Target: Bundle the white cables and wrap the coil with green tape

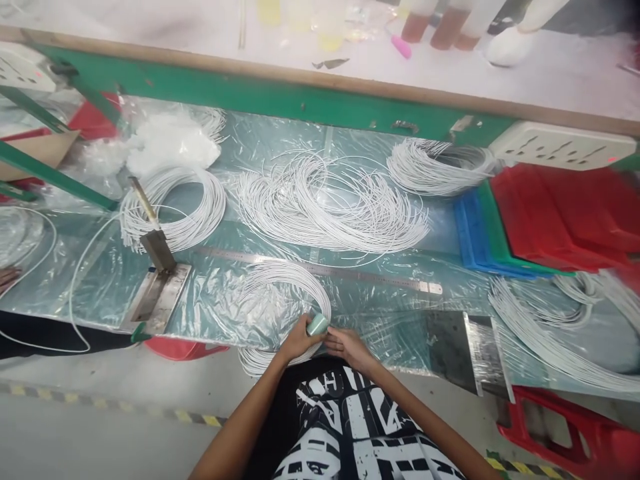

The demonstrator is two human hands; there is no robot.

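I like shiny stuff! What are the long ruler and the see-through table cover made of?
The ruler looks like metal: thin, grey, with a dull shine. The table cover seems to be clear plastic film: it is wrinkled, glossy, and the green table shows through.

Counter [350,293] is wrapped in clear plastic sheet. Big loose pile of white wire loops [330,203] sits dead center, another coil [173,207] over at 9 o'clock and one more bundle [437,167] at 1 o'clock. Long metal ruler [325,269] runs flat across the middle. A hinged metal cutter [157,280] sits at 8 o'clock. Stack of red, green and blue folders [540,223] at 3 o'clock, white power strip [563,145] just above it. Red stool [565,427] at 4 o'clock.
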